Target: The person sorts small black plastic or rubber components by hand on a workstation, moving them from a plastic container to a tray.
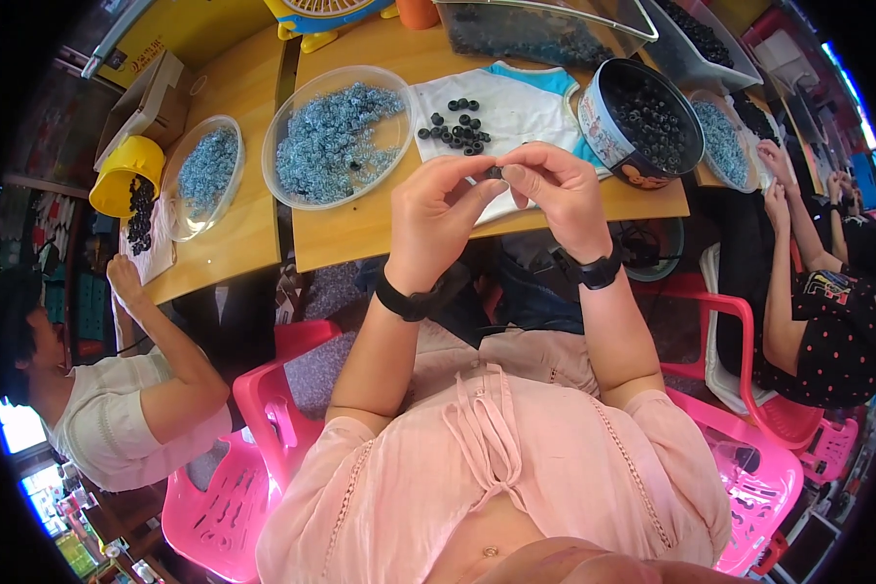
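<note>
A crowded workroom curves around the view, with shelves and boxes bending away at the dark rim. A wooden tabletop (360,229) fills the upper middle, and a second one (238,127) adjoins it to the left. Pink plastic chairs (224,496) ring the lower half; one co-worker (117,409) sits at lower left and another (827,321) at right, each reaching toward the tabletops.

On the main tabletop lie a large clear bowl (339,136) of pale blue rings, a white cloth with blue trim (516,112) carrying a scatter of small black rings (460,127), and a round tin (642,122) of black rings. A smaller clear bowl (202,175) and a yellow cup (127,170) stand on the left tabletop.

Both hands are raised in front of the tabletop edge, fingertips nearly meeting. The left hand (438,219) and right hand (560,195) are curled closed, together pinching a small dark ring (495,172) between them. The ring is mostly covered by fingertips, so its exact shape is hard to make out. Trays at the top edge are cut off.
</note>
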Motion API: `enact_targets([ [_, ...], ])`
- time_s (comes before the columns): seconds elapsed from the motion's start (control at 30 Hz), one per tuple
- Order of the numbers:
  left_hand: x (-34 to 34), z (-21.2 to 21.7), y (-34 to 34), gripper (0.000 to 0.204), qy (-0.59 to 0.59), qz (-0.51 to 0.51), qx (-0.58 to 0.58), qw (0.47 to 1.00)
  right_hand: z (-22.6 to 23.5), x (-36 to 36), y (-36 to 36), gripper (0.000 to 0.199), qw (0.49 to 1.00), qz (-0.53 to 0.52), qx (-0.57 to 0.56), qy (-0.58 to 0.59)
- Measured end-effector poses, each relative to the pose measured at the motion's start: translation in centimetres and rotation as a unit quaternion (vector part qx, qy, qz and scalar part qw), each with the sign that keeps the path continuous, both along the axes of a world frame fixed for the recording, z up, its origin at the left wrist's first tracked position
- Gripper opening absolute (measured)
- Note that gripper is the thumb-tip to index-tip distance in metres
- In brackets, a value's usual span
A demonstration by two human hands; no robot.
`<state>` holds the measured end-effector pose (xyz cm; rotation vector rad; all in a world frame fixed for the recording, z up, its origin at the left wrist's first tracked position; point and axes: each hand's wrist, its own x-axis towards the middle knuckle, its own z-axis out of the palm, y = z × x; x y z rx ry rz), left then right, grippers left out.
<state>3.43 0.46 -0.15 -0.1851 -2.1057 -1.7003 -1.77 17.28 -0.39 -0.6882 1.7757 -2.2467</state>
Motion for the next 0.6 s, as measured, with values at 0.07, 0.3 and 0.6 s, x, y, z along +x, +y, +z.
enact_targets([
  [0.07,0.1,0.2,0.0,0.022,0.025,0.013,-0.038,0.999,0.1,0.1,-0.1,0.014,1.0,-0.003,0.002,-0.003],
  [0.3,0.2,0.5,0.1,0.022,0.052,0.038,-0.06,0.996,0.4,0.7,-0.5,0.016,0.998,-0.006,-0.031,-0.061],
  [0.6,0.7,1.3,-0.5,0.026,0.115,-0.025,-0.092,0.989,0.9,0.7,0.3,0.019,0.95,0.166,-0.114,-0.241],
])
